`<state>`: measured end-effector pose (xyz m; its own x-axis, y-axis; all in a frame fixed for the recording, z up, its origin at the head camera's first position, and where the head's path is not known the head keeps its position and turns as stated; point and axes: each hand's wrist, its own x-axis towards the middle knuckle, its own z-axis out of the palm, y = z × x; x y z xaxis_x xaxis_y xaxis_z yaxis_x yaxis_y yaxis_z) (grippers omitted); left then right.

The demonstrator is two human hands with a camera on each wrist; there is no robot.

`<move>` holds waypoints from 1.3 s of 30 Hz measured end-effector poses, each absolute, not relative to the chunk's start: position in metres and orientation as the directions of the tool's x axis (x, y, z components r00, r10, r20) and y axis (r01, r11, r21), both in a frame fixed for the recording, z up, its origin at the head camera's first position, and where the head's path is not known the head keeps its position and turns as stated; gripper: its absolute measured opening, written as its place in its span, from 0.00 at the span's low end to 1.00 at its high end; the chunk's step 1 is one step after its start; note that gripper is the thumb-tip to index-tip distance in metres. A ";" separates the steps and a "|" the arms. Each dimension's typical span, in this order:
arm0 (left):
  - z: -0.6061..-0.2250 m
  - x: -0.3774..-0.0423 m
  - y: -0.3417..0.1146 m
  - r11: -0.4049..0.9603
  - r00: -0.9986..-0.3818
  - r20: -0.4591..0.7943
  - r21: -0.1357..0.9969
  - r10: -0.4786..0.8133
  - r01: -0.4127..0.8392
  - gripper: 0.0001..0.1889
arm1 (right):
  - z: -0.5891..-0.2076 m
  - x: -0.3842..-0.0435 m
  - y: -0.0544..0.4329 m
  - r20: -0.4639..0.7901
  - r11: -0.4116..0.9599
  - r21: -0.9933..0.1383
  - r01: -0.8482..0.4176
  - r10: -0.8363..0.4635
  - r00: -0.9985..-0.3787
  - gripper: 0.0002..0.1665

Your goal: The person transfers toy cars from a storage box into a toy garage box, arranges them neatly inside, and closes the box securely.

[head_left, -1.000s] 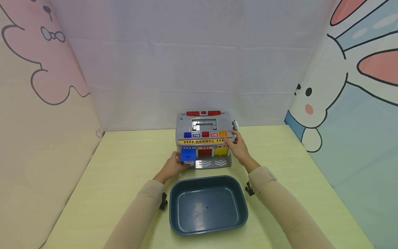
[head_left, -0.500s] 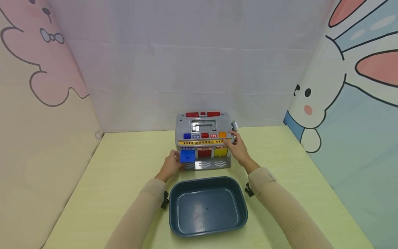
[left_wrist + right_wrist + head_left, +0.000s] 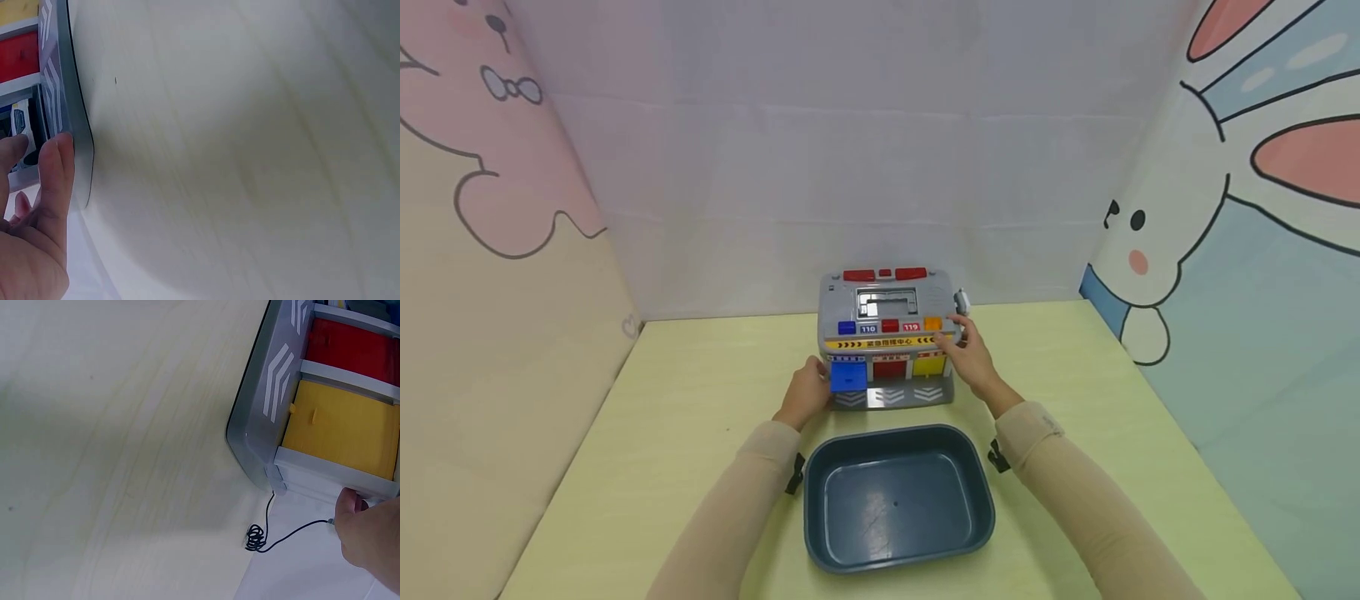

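Observation:
A grey toy rescue station [image 3: 886, 342] with red, blue and orange roof buttons stands at the back of the table. Its blue door [image 3: 848, 377] is raised; the red door [image 3: 17, 57] and yellow door [image 3: 342, 428] are closed. My left hand [image 3: 805, 392] is at the station's left front corner. In the left wrist view, a digit touches a small white toy car [image 3: 21, 119] inside the open bay, while other fingers extend straight beside the ramp. My right hand [image 3: 972, 358] grips the station's upper right corner, with thumb in front and a finger on top.
A dark blue plastic tub [image 3: 895, 562] sits on the table in front of the station, between my forearms. A coiled black cord [image 3: 255, 537] hangs at the station's right side. Cloth walls [image 3: 850, 167] enclose the table's back and sides.
The white toy car, partly visible on the ramp below the blue door, is now inside the bay. My left hand has drawn slightly left and back. My right hand keeps its grip.

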<state>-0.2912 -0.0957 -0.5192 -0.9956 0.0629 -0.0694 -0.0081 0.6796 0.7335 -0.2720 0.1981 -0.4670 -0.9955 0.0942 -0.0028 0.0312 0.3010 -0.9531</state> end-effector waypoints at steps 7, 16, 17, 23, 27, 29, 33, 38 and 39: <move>-0.514 -0.291 -0.101 0.690 -0.995 -0.074 0.724 0.071 -0.004 0.11 | -0.464 -0.274 0.198 0.001 0.315 -0.949 0.028 0.092 -0.996 0.34; -0.504 -0.290 -0.107 0.640 -0.995 -0.054 0.768 0.088 0.015 0.14 | -0.465 -0.275 0.200 0.003 0.320 -0.947 0.028 0.096 -0.995 0.35; -0.504 -0.290 -0.108 0.634 -0.996 -0.040 0.773 0.081 0.020 0.14 | -0.465 -0.275 0.200 0.003 0.319 -0.947 0.028 0.095 -0.995 0.35; -0.502 -0.290 -0.110 0.587 -0.998 0.049 0.807 0.040 0.063 0.15 | -0.466 -0.275 0.200 0.005 0.314 -0.949 0.025 0.093 -0.996 0.35; -0.498 -0.289 -0.112 0.508 -0.994 0.103 0.855 0.037 0.107 0.20 | -0.466 -0.274 0.199 0.003 0.306 -0.952 0.026 0.094 -0.996 0.34; -0.495 -0.288 -0.112 0.480 -0.991 0.126 0.868 0.039 0.129 0.22 | -0.466 -0.274 0.199 0.004 0.305 -0.952 0.025 0.095 -0.996 0.34; -0.488 -0.286 -0.110 0.465 -0.982 0.182 0.865 0.057 0.187 0.24 | -0.466 -0.273 0.199 0.005 0.308 -0.951 0.026 0.097 -0.995 0.34; -0.479 -0.282 -0.105 0.463 -0.971 0.217 0.854 0.097 0.237 0.27 | -0.466 -0.273 0.198 -0.002 0.307 -0.951 0.033 0.099 -0.995 0.34; -0.478 -0.282 -0.104 0.466 -0.972 0.213 0.852 0.104 0.237 0.28 | -0.467 -0.273 0.198 -0.005 0.303 -0.952 0.035 0.099 -0.995 0.34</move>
<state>-0.2823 -0.1043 -0.4778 -0.9715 0.1042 0.2129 0.2368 0.4665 0.8523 -0.2733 0.1983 -0.4667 -0.9950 0.0995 -0.0049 0.0350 0.3028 -0.9524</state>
